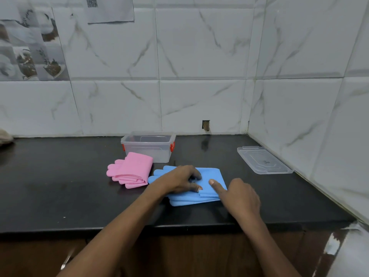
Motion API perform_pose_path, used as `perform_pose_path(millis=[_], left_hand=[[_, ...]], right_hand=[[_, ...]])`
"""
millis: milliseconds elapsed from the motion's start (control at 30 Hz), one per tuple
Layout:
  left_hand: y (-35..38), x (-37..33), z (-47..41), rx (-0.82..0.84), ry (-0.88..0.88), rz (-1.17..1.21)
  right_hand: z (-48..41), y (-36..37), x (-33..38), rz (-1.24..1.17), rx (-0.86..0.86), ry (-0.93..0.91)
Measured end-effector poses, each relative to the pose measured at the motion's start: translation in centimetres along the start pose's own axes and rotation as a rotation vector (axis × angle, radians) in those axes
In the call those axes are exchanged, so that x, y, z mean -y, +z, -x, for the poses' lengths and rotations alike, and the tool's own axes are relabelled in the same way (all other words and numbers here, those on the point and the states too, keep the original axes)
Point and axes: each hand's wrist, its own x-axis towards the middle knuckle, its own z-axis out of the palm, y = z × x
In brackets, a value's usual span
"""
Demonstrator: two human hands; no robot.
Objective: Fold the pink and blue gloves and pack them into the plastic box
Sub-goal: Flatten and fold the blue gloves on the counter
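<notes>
pink gloves folded, plastic box empty
your right hand presses the blue gloves with a straight finger; your left hand lies bent on them, can't tell if pinching.

Black counter: pink gloves, blue gloves, plastic box, lid.

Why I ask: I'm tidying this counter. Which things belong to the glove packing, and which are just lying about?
Job: pink gloves, blue gloves, plastic box, lid, left hand and right hand on the blue gloves.
Lying about: paper sheet, unclear thing at the far left edge.
</notes>
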Motion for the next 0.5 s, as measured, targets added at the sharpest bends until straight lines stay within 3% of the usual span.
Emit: perform_pose_path(millis=[100,200,300,433,500], left_hand=[[0.7,-0.4,0.0,-0.033,-0.007,-0.016],[0.7,0.1,0.3,-0.097,-0.057,0.085],[0.9,0.7,0.7,-0.128,-0.125,0.259],[1.5,1.3,0.8,-0.157,-0.115,0.301],[1.1,1.5,0.8,-0.119,-0.162,0.486]], right_hand=[[-0.2,0.3,1.5,-0.032,0.068,0.022],[-0.3,0.2,2.5,-0.216,0.063,0.053],[0.8,1.1,4.1,-0.38,-0.022,0.033],[2.7,2.9,6.2,-0.371,-0.134,0.033],[3.0,3.4,6.6,-0.38,-0.171,0.028]])
